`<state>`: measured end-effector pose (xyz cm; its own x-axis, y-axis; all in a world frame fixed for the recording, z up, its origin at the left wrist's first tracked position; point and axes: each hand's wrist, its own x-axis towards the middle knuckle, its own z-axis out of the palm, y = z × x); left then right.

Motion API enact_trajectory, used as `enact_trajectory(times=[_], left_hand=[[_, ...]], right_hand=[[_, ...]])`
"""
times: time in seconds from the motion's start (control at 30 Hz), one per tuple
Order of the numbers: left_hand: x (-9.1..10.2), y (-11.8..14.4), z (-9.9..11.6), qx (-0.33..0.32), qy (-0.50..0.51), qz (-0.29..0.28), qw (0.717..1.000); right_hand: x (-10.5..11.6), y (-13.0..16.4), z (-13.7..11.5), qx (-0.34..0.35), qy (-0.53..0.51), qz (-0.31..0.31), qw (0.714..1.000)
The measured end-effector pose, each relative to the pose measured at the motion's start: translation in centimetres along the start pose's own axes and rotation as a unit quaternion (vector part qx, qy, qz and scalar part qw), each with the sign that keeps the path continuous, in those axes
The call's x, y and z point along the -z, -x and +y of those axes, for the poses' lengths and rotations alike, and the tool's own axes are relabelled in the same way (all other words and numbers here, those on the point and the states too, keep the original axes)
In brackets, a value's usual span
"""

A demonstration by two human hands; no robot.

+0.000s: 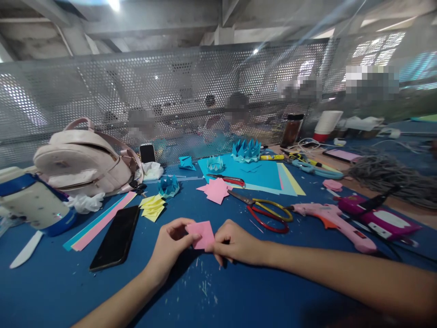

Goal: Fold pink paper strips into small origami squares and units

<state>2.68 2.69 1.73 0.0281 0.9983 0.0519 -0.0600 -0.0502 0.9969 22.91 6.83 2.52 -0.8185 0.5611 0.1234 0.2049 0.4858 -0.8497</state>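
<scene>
Worktop (pixel 211 303): I have open room just nearer than my fingers (pixel 220 249)
Scissors (pixel 252 202): bar me beyond them, rightward
Black phone (pixel 116 237): blocks me to their left

paper square (pixel 204 234): pink | table (pixel 256 291): blue | scissors handles (pixel 251 209): yellow, red

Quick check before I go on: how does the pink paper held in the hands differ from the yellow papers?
Colour: the pink paper is pink; the yellow papers are pale yellow.
Grouping: the pink paper is one piece, while the yellow papers overlap in a pile.
Pose: the left hand and right hand hold the pink paper; the yellow papers lie on the blue table.
Both are small, straight-edged paper.
</scene>
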Motion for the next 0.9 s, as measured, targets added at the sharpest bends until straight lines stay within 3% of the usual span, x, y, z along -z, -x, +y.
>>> enact_trajectory(times=[0.3,0.43,0.67,0.9], left_hand=[[0.0,-0.3,-0.4,0.004,0.007,-0.034,0.999],[-0.1,-0.3,-0.6,-0.006,-0.019,-0.018,1.0],[-0.1,-0.1,-0.3,-0.072,-0.039,0.021,0.996],[-0.1,0.2,0.1,-0.052,-0.052,-0.027,0.997]], right_hand=[[0.2,-0.6,0.1,0.045,-0.062,0.159,0.984],[0.4,-0.8,0.0,0.078,-0.029,0.16,0.984],[0.5,-1.1,-0.1,0.047,-0.031,0.172,0.984],[0.3,-0.9,0.0,0.013,-0.046,0.113,0.992]])
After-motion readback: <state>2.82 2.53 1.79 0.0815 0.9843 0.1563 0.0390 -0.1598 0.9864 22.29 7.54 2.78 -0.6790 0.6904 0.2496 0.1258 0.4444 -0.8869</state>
